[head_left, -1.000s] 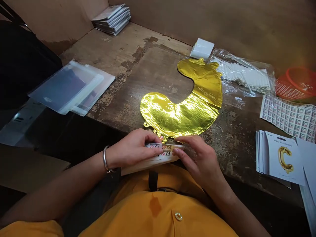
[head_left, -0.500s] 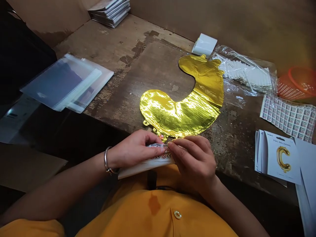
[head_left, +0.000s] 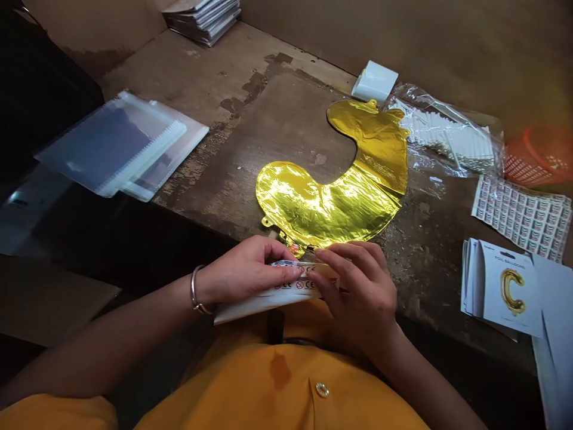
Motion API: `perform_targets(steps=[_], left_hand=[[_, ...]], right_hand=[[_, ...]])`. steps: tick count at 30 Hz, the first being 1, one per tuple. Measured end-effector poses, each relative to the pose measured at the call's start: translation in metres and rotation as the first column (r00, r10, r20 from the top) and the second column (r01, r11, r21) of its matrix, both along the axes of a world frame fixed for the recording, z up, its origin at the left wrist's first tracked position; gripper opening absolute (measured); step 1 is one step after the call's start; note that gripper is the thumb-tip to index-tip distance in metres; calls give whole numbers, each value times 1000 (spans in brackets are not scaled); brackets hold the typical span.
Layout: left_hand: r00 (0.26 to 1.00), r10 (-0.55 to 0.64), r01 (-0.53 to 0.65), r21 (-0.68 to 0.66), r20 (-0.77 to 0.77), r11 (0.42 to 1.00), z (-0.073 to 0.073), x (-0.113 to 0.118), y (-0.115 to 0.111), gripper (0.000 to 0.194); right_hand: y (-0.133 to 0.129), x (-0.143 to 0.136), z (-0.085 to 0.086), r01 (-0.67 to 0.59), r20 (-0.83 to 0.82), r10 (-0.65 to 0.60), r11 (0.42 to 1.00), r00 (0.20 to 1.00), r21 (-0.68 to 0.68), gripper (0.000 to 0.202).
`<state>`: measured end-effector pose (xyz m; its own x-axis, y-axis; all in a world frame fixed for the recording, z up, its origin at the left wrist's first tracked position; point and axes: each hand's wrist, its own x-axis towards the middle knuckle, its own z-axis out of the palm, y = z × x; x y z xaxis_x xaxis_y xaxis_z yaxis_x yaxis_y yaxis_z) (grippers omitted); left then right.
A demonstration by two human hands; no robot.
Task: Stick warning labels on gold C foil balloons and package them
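A white sheet of CE-mark stickers (head_left: 308, 285) is held close to my lap, above the table's front edge. My left hand (head_left: 244, 269), with a silver bangle at the wrist, pinches it with the thumb on top. At the sheet's right end is my right hand (head_left: 358, 278), its thumb and fingers apart and its thumb tip close over the printed rows. Just beyond both hands lies a flat gold foil balloon (head_left: 331, 209), curved like a C. A small reddish label (head_left: 294, 249) shows at its near edge, partly behind my fingers.
Clear plastic sleeves (head_left: 111, 143) lie at the left edge of the wooden table (head_left: 215, 191). At right are printed balloon cards (head_left: 510, 292), a label sheet (head_left: 521, 215), a bag of white sticks (head_left: 452, 134) and an orange basket (head_left: 537, 155). Stacked packets (head_left: 203, 21) stand at the back.
The fingers and thumb of my right hand have come apart, uncovering more of the sticker sheet. My left hand keeps its grip. The camera view has shifted slightly.
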<state>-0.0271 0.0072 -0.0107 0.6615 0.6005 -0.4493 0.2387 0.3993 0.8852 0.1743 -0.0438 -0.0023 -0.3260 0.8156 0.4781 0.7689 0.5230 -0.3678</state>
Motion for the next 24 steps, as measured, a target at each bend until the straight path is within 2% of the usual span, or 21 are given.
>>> perform_targets(steps=[3, 6, 11, 14, 16, 18, 19, 20, 21, 22, 23, 24], left_hand=[[1000, -7, 7, 18, -2, 1000, 0, 0, 0, 28], [1000, -7, 7, 21, 1, 1000, 0, 0, 0, 26], [1000, -9, 11, -54, 28, 998, -3, -3, 1, 25], [998, -64, 65, -80, 14, 995, -4, -6, 4, 27], [994, -110, 110, -7, -25, 994, -3, -8, 5, 27], [986, -104, 133, 233, -133, 963, 0, -11, 4, 22], [977, -68, 148, 414, -204, 898, 2, -12, 2, 18], [965, -13, 174, 603, -261, 779, 3, -13, -1, 17], [955, 43, 207, 760, -295, 617, 3, -13, -4, 17], [947, 79, 245, 862, -310, 444, 1, -14, -6, 18], [945, 89, 278, 915, -316, 294, -2, -13, -9, 20], [943, 81, 303, 934, -322, 189, -7, -13, -10, 21]], right_hand=[[1, 1, 0, -31, 10, 31, 1000, 999, -3, 26], [-3, 6, -5, -54, 58, 51, 997, 997, 46, 28], [-11, 11, -16, -169, 190, 142, 977, 971, 130, 29], [-11, 4, -12, -143, 142, 130, 986, 981, 86, 24], [-6, -1, -4, -106, 41, 105, 994, 994, 31, 21], [3, -2, 5, -34, -92, 32, 999, 995, -27, 18], [10, -1, 9, 28, -176, -38, 998, 984, -59, 16], [17, 2, 11, 97, -261, -122, 990, 958, -105, 13], [25, 4, 11, 155, -329, -204, 973, 922, -170, 9], [33, 7, 9, 186, -371, -271, 950, 888, -249, 5], [40, 9, 6, 189, -382, -313, 926, 869, -328, 2], [47, 9, 1, 172, -370, -328, 902, 869, -396, 3]])
